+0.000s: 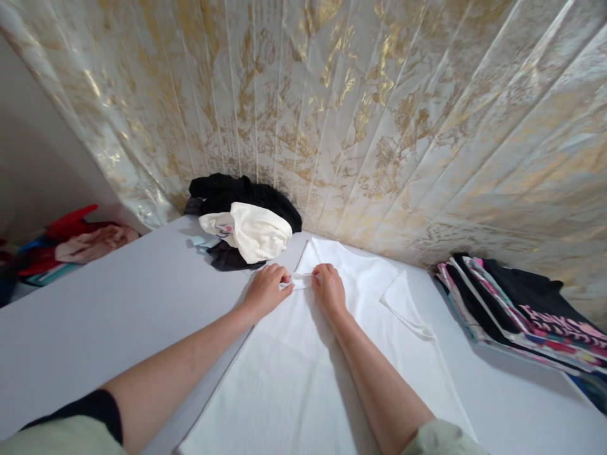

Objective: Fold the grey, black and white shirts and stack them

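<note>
A white short-sleeved shirt point(284, 379) lies spread out on the pale table, its sleeve on the right lying flat with the hem showing. My left hand point(269, 287) pinches one end of the shirt's left sleeve edge between thumb and fingers. My right hand point(328, 287) grips the same strip of cloth a short way to the right. Between the two hands the white edge is stretched and slightly lifted. Some fingertips are hidden behind the cloth and knuckles.
Just beyond my left hand sits a heap with a cream garment point(260, 234) on black clothes point(237, 188). At the right is a stack of folded clothes point(516, 309). Red and pink clothes point(97, 242) lie past the left table edge point(95, 265). A gold-patterned curtain point(332, 114) hangs behind.
</note>
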The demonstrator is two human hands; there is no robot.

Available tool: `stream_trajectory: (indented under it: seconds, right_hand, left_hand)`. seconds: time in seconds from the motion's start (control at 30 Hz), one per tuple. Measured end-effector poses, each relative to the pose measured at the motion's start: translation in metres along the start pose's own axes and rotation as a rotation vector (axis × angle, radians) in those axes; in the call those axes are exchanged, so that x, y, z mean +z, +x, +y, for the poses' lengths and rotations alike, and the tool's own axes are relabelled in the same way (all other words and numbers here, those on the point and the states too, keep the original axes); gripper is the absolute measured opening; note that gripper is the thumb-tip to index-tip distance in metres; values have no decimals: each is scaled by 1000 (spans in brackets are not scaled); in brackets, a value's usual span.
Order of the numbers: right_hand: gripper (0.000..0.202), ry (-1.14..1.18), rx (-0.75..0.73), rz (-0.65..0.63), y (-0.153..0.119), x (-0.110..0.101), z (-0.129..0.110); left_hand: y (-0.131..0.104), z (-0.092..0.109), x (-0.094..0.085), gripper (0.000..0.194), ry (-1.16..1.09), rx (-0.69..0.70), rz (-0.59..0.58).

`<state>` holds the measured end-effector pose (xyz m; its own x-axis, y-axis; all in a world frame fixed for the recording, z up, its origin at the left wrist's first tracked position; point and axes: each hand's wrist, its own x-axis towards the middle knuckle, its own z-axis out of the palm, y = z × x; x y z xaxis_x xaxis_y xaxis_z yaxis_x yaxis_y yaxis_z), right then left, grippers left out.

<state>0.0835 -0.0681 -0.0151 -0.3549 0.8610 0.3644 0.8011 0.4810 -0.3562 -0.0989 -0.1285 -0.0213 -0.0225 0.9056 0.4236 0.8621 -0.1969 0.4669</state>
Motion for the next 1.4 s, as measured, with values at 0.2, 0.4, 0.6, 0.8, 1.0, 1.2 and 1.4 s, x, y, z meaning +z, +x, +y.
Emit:
stream_trajectory:
  seconds: [0.2,0.4,0.6,0.8,1.0,1.2,1.4]
  right_hand:
    - [17,-15,78,36,-1,0,6]
    - [13,-46,76,11,-1,-1,6]
    - [18,-49,155,45,2,-2,15]
    - [22,-45,177,29,2,-4,18]
    - [32,-21,152,-8,-1,-5,15]
    - [31,44,145,25,0,-7,17]
    - [34,79,103,94,2,-6,21]
  left_hand:
    - [-2,4,-1,15,-32,50,-6]
    - [-2,0,2,11,-69,79,-58]
    - [-2,7,-3,14,33,39,-71]
    - [-5,11,-5,14,103,31,-35]
    - [-4,7,-4,11,56,33,-50]
    - [-5,7,-6,21,-42,74,-101]
    - [-4,8,-8,22,-60,62,-107]
